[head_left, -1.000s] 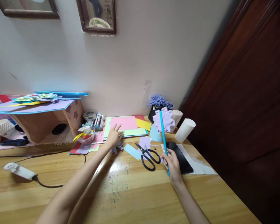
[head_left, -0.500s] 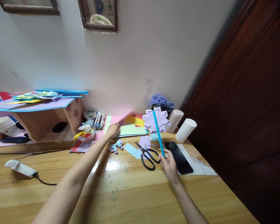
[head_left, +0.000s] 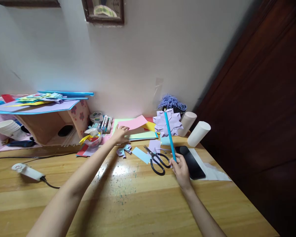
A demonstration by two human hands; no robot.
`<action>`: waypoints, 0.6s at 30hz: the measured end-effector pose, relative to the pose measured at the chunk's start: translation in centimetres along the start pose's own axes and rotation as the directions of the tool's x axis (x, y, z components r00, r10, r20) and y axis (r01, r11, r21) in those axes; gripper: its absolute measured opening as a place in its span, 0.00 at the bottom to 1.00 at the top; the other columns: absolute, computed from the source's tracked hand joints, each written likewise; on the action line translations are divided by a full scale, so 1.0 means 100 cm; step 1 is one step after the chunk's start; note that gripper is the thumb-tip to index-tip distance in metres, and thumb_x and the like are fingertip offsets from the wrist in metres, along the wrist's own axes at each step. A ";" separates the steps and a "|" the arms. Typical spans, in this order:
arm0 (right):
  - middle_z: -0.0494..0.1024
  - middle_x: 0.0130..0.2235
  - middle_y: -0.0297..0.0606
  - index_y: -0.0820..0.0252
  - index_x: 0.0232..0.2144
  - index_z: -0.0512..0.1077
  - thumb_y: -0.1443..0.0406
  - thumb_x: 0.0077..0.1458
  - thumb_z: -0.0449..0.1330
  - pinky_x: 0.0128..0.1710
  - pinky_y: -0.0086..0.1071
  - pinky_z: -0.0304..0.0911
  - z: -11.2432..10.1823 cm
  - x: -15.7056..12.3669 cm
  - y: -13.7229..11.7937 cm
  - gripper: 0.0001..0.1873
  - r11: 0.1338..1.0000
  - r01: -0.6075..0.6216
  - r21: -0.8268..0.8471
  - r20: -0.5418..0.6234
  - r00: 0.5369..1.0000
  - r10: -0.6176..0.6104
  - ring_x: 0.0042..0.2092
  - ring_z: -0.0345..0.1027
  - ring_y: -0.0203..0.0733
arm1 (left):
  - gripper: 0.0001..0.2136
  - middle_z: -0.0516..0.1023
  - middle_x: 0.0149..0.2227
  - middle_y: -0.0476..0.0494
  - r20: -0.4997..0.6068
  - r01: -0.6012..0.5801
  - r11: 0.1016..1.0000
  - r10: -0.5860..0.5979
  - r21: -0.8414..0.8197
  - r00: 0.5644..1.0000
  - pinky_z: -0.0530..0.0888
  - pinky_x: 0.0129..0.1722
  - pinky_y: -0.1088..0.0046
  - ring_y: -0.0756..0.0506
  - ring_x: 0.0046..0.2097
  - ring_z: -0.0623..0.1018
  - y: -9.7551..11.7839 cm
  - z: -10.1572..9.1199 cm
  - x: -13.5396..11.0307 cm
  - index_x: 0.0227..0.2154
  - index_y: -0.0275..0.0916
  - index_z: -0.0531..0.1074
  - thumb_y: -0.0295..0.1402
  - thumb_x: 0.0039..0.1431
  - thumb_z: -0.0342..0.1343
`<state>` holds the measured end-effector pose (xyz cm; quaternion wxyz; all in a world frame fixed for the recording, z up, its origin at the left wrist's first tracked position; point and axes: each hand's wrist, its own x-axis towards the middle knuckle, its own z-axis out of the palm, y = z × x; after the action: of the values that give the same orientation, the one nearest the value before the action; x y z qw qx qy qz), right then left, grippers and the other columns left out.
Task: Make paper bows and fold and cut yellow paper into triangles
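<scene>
My right hand (head_left: 179, 168) is closed round the lower end of a blue stick (head_left: 169, 135) that carries a lilac paper flower (head_left: 168, 123) at its top. The stick leans up and away over the table. My left hand (head_left: 120, 134) reaches to a stack of coloured paper sheets (head_left: 140, 134) by the wall and pinches the near edge of the top pink sheet (head_left: 133, 123), which is lifted off the stack. Black scissors (head_left: 156, 159) lie between my hands, beside light blue and lilac paper scraps (head_left: 141, 154).
A black phone (head_left: 190, 157) lies on white paper right of my right hand. Two white rolls (head_left: 198, 133) and blue yarn (head_left: 171, 102) stand by the wall. At left are a cardboard box (head_left: 46, 126) topped with paper, markers (head_left: 104, 122), a small bowl (head_left: 93, 138), paper cups (head_left: 7, 128) and a corded device (head_left: 27, 171).
My left hand went from lying flat on the stack to pinching the pink sheet and raising its edge. My right hand shifted the flower stick slightly left and more upright.
</scene>
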<state>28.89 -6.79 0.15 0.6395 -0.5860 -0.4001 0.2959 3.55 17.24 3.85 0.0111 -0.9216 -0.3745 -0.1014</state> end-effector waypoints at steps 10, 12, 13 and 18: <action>0.68 0.23 0.31 0.58 0.39 0.65 0.56 0.48 0.59 0.19 0.26 0.53 -0.001 0.001 0.004 0.17 1.000 -0.011 0.017 -0.008 1.000 0.011 0.22 0.59 0.33 | 0.10 0.74 0.48 0.43 0.031 -0.126 0.992 0.125 0.023 0.992 0.45 0.59 0.53 0.43 0.53 0.66 0.000 0.001 0.002 0.34 0.42 0.75 0.35 0.57 0.50; 0.68 0.23 0.31 0.59 0.39 0.65 0.56 0.48 0.58 0.19 0.27 0.54 0.000 0.001 0.007 0.17 1.000 0.000 -0.001 -0.005 1.000 0.000 0.22 0.59 0.34 | 0.10 0.74 0.47 0.42 0.028 -0.135 0.990 0.134 0.029 0.991 0.46 0.59 0.54 0.43 0.52 0.67 -0.001 0.001 0.001 0.37 0.41 0.75 0.37 0.56 0.51; 0.68 0.23 0.31 0.59 0.39 0.64 0.55 0.50 0.57 0.20 0.27 0.55 -0.001 0.001 0.009 0.17 1.000 0.011 -0.014 -0.002 1.000 -0.011 0.23 0.60 0.34 | 0.11 0.75 0.47 0.42 0.025 -0.136 0.990 0.135 0.033 0.990 0.46 0.59 0.54 0.43 0.52 0.68 -0.001 0.002 0.000 0.37 0.41 0.75 0.37 0.56 0.51; 0.71 0.27 0.35 0.58 0.42 0.64 0.55 0.57 0.49 0.28 0.29 0.60 0.001 0.016 0.000 0.15 0.964 0.150 -0.219 0.061 0.988 -0.140 0.29 0.65 0.38 | 0.09 0.76 0.41 0.41 0.025 -0.165 0.984 0.164 0.069 0.986 0.45 0.60 0.55 0.43 0.48 0.69 -0.003 0.003 -0.004 0.33 0.38 0.75 0.35 0.56 0.50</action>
<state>29.58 -5.41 0.44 0.5803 -0.6165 -0.4870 0.2145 3.15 17.20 3.44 0.0483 -0.9494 -0.3005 -0.0779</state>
